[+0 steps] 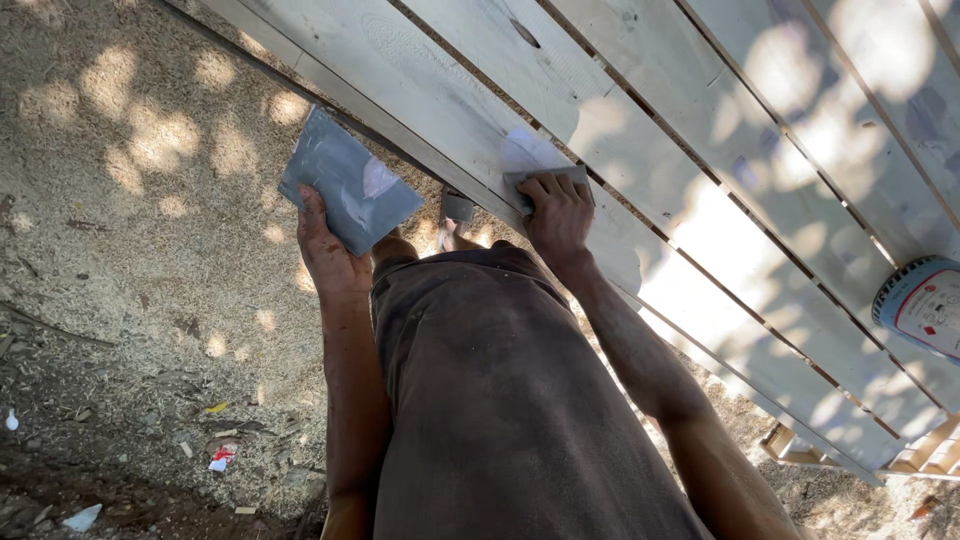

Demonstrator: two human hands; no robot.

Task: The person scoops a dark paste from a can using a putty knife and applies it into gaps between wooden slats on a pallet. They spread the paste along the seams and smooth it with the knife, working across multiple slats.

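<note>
The small grey flat scraper blade (pixel 545 178) is pressed by the right hand (pixel 558 215) onto the pale slatted wooden panel (pixel 700 160); filler spreading seems underway. The left hand (pixel 328 250) grips a grey rectangular board (pixel 348 180) alongside, likely needed for reloading.

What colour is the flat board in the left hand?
Grey, smeared with paler patches, on the flat board in the left hand; head view.

Outdoor carpentry yard: sawdust ground (pixel 150 200), slatted boards (pixel 700 130)

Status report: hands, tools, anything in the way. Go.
Left hand holds grey flat board, off the planks. Right hand presses small scraper on pale wooden slats. Tub sits far along, clear.
</note>
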